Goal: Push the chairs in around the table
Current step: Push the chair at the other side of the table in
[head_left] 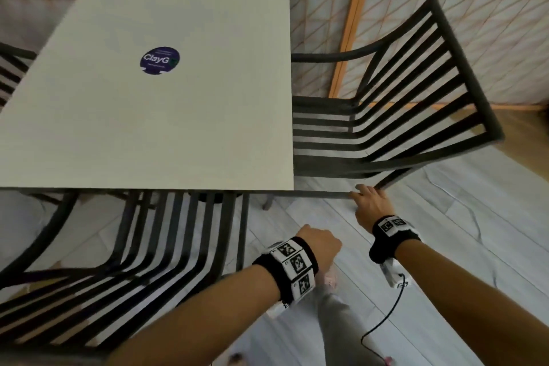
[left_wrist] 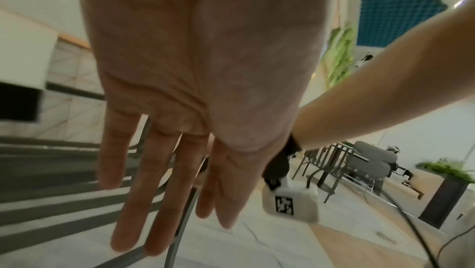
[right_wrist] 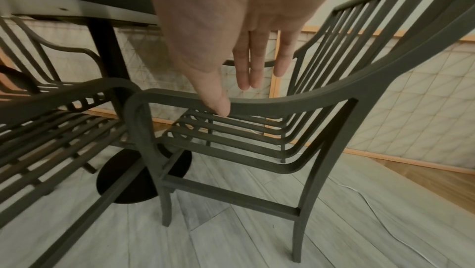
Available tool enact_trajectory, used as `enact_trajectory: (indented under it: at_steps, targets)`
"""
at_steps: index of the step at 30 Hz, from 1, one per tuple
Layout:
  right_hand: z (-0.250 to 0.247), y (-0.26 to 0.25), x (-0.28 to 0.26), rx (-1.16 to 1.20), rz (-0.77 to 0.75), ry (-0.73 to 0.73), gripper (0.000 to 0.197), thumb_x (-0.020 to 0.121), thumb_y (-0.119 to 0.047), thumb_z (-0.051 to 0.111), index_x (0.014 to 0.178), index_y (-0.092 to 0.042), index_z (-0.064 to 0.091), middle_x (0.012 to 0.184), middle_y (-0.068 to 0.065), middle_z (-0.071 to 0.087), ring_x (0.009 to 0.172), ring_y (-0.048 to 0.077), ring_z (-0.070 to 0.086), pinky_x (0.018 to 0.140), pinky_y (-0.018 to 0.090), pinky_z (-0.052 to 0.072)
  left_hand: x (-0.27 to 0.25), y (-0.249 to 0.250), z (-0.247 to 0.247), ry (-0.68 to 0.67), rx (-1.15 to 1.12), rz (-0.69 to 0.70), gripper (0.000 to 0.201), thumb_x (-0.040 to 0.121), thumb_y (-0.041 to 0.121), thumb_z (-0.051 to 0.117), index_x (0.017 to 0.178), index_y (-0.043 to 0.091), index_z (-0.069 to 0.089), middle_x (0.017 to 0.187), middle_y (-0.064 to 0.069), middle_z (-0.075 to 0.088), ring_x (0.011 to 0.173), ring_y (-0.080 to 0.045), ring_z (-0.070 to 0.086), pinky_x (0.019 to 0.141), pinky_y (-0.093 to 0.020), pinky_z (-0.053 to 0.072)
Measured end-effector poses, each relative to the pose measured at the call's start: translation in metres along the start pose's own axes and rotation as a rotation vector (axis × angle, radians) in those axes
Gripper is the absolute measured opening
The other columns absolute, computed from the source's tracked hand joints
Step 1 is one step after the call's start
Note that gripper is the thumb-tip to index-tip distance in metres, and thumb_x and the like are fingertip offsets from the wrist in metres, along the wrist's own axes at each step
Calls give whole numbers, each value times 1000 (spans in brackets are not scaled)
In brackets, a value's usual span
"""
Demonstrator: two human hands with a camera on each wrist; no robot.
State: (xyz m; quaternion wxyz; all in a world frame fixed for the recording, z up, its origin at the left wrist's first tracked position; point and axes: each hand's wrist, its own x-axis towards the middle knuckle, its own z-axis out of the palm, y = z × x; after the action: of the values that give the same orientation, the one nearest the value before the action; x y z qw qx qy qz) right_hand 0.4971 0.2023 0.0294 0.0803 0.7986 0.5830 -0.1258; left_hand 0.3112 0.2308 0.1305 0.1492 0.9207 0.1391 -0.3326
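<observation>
A white square table (head_left: pixel 148 128) with a round purple sticker stands ahead. At its right side is a dark slatted armchair (head_left: pixel 326 169), its seat front reaching the table edge and its back leaning away. My right hand (head_left: pixel 368 199) lies on that chair's near armrest (right_wrist: pixel 282 99); the fingers are straight and the thumb (right_wrist: pixel 221 106) touches the rail. A second slatted chair (head_left: pixel 226 229) sits at the table's near side, partly under it. My left hand (head_left: pixel 320 244) hangs in the air between the two chairs, fingers (left_wrist: pixel 133 201) straight, holding nothing.
A third chair (head_left: pixel 12 68) shows at the table's left side. The table's round black base (right_wrist: pixel 123 181) stands on the pale plank floor. A wood-framed lattice screen (head_left: pixel 350 38) runs behind. A thin black cable (head_left: pixel 386 315) trails over the floor by my leg (head_left: pixel 335 321).
</observation>
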Motion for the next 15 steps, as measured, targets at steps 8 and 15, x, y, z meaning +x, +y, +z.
enact_trajectory:
  at_steps: [8,15]
  targets:
    - [11,-171,-107,152,-125,-104,52,81,-15,62,128,-26,45,138,8,44,121,29,48,96,42,40,-204,-39,72,72,-105,-61,35,94,26,50,124,8,56,125,-14,60,113,-34,58,86,-40,47]
    - [18,-284,-168,367,-304,-102,65,74,-34,72,129,-37,38,136,0,48,116,24,52,96,44,47,-311,-107,162,-34,-303,-193,76,84,45,66,148,26,28,146,-2,42,127,-25,48,81,-29,50]
